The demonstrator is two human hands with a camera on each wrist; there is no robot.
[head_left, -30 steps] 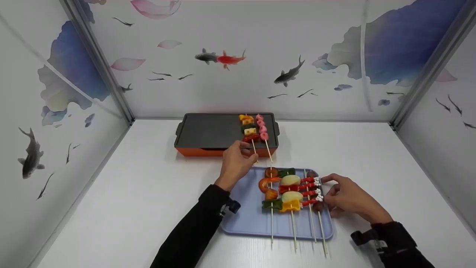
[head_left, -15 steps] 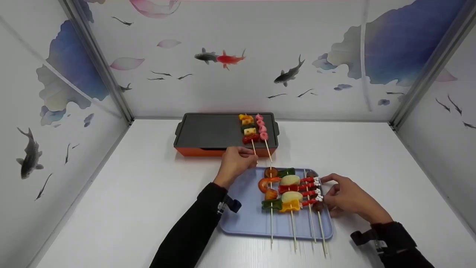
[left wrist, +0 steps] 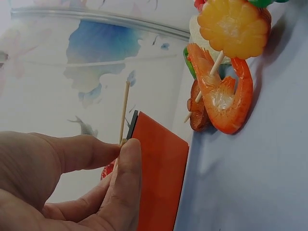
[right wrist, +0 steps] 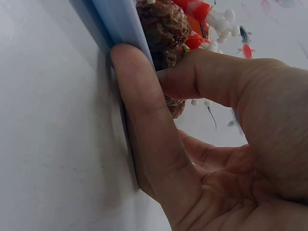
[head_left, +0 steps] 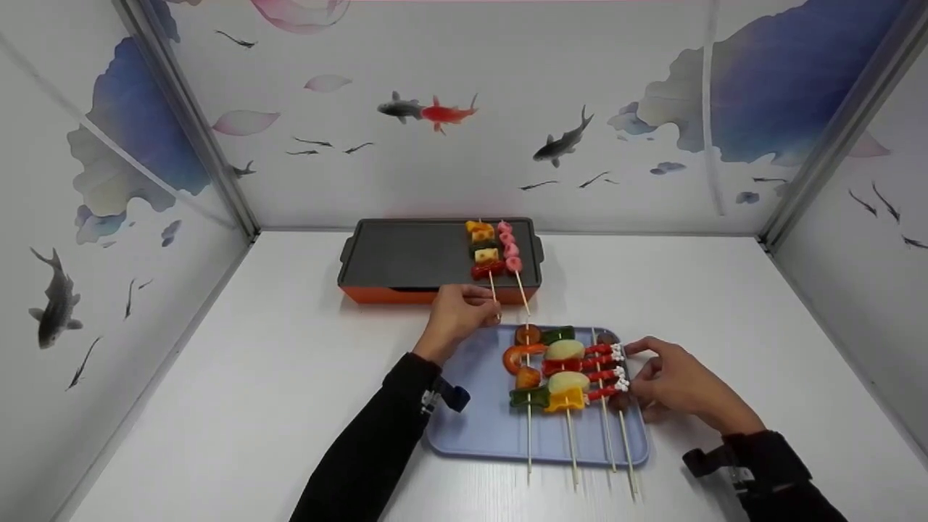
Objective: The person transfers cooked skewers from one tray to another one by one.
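On the right side of the black griddle plate (head_left: 413, 254) lies a skewer (head_left: 486, 255) of yellow, green, cream and red pieces. My left hand (head_left: 458, 317) pinches the lower part of its stick between thumb and fingers, just off the griddle's front edge; the left wrist view shows the stick (left wrist: 124, 110) in that pinch. To its right lies a skewer of pink balls (head_left: 511, 250). My right hand (head_left: 685, 384) grips the right rim of the blue tray (head_left: 471, 431), thumb inside and fingers outside. Brown meatballs (right wrist: 163, 24) lie by that thumb.
Several loaded skewers lie on the tray's right half, including one with a shrimp (head_left: 516, 358), their sticks jutting over the front edge. The griddle's orange base (head_left: 388, 296) stands near the back wall (head_left: 326, 188). Printed side walls flank the white table (head_left: 239, 406).
My left hand has slid slightly down toward me along the stick, uncovering the red piece. The skewer itself stays on the griddle. My right hand keeps its place at the tray.
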